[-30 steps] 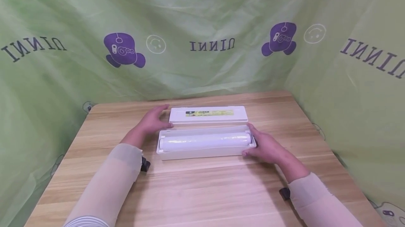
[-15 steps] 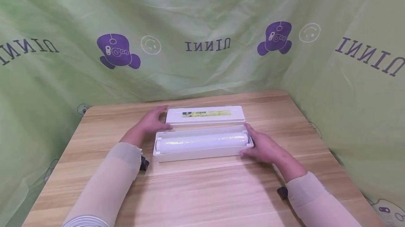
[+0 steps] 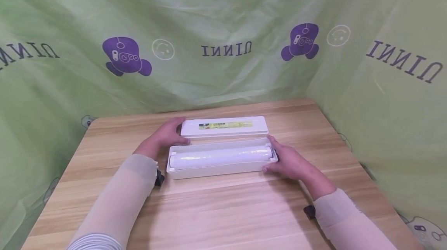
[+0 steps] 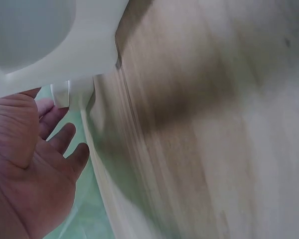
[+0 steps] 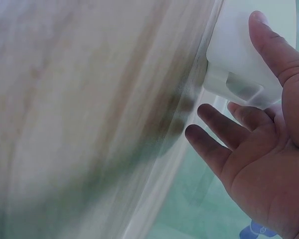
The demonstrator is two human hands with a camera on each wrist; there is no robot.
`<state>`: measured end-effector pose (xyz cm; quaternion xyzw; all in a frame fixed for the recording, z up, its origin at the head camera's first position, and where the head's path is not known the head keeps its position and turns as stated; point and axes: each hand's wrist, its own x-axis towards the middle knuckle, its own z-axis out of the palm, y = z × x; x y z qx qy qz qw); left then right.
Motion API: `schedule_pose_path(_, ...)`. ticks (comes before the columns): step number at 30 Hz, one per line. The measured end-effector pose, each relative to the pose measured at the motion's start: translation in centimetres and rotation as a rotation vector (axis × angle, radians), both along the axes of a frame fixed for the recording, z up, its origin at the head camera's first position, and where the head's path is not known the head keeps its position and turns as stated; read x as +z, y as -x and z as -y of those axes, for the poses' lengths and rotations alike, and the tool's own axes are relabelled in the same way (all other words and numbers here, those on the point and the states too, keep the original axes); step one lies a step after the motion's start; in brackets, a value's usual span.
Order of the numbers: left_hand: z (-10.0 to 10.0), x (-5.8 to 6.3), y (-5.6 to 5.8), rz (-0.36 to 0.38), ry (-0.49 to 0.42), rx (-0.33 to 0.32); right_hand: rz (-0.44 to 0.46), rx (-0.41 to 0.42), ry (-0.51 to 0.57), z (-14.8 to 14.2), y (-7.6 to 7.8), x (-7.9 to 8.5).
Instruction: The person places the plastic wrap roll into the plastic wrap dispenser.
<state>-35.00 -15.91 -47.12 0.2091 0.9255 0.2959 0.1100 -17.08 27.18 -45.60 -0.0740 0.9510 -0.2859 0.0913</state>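
A long white plastic box [image 3: 216,171] lies open on the table, with a roll of cling film [image 3: 221,158] inside. Just beyond it is its white lid [image 3: 258,125], which carries a yellow and black label. My left hand [image 3: 167,133] spans the lid's left end, thumb on the near side and forefinger at the far corner. In the left wrist view, the box's corner [image 4: 92,52] hides the thumb. With the thumb on the front wall and a finger at the far corner, my right hand [image 3: 291,161] holds the box's right end; the other fingers are spread below in the right wrist view.
Both things rest on a wood-grain table [image 3: 223,215]. A green cloth [image 3: 195,83] printed with purple figures and lettering hangs close behind the table and along its sides. A black device [image 3: 309,211] sits at the right wrist, another [image 3: 159,178] at the left.
The head view has turned slightly right, so the scene slides left. My left hand has moved in closer around the lid's end. The right hand keeps its hold on the box.
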Motion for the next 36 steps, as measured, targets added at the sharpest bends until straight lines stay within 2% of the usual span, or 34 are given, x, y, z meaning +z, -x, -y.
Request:
schedule_pose_path(11, -0.4, -0.3, 0.3, 0.014, -0.014, -0.003, -0.011, -0.003, -0.007, 0.2, 0.2, -0.1)
schedule_pose_path(18, 0.1, -0.9, 0.6, 0.009, -0.008, 0.003, -0.009, 0.005, -0.004, 0.2, 0.2, -0.2)
schedule_pose_path(24, 0.2, -0.9, 0.8, 0.016, 0.003, 0.003, -0.012, 0.005, -0.005, 0.3, 0.2, -0.2)
schedule_pose_path(36, -0.1, -1.0, 1.5, 0.007, -0.012, -0.031, -0.004, -0.015, -0.004, 0.2, 0.0, 0.0)
